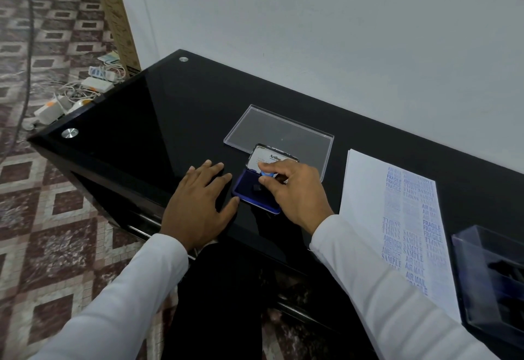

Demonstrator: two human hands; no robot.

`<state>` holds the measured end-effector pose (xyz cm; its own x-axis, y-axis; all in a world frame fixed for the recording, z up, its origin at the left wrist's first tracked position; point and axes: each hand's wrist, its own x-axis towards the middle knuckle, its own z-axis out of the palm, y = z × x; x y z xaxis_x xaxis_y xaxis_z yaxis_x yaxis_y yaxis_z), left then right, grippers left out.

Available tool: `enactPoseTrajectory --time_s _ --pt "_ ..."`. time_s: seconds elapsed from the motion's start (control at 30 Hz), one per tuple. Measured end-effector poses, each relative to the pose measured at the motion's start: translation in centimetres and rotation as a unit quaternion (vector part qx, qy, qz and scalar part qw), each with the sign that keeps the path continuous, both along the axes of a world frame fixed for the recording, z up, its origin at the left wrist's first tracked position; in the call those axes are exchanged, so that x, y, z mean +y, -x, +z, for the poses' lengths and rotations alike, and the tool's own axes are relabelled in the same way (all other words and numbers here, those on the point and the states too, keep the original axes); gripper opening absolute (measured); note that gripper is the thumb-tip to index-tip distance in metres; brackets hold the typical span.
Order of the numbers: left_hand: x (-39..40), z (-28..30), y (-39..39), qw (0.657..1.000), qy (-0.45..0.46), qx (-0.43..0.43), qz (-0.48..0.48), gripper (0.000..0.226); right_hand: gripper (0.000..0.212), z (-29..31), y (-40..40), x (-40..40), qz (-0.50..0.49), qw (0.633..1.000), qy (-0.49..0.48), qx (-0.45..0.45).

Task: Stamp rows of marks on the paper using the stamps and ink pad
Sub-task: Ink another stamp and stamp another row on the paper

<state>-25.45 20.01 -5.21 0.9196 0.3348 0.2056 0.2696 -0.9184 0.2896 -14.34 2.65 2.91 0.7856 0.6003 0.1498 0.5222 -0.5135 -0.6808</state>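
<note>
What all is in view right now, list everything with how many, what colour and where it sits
ink pad: one, blue, lid up, table middle
stamp: one, blue top, held over the ink pad
paper: one sheet, white with rows of blue marks, right of the ink pad
clear lid: one, see-through, flat behind the ink pad
stamp box: one, clear, dark contents, far right
table: one, glossy black, against the wall
chargers and cables: several, white, on the floor at left
left hand: flat on the table beside the ink pad
right hand: pinches the stamp
</note>
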Motion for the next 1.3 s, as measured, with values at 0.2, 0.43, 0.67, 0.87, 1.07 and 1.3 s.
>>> enactPoseTrajectory --time_s 0.2,0.43,0.67,0.87,1.07,1.3 --pt "-0.1 0.1 0.1 1.000 0.002 -0.004 0.000 0.072 0.026 -0.1 0.1 -0.2 -0.006 1.000 -0.009 0.017" --pt "0.0 0.5 0.0 1.000 0.022 0.005 -0.004 0.065 0.027 0.0 0.1 -0.2 -0.001 1.000 -0.002 0.019" --pt "-1.2 2.2 -1.0 0.998 0.057 -0.036 -0.013 0.065 0.025 0.8 -0.7 -1.3 -0.016 0.999 -0.045 0.014" --pt "-4.7 4.4 -4.1 0.994 0.068 -0.064 -0.053 0.062 0.023 2.2 -2.5 -5.5 -0.068 0.994 -0.087 0.001" --pt "-8.7 5.1 -7.2 0.989 0.099 -0.066 -0.093 0.061 0.021 2.7 -4.7 -10.6 -0.118 0.990 -0.081 -0.016" --pt "-12.7 5.0 -11.2 0.985 0.088 -0.043 -0.143 0.061 0.024 2.0 -7.8 -14.9 -0.170 0.983 -0.065 -0.019"
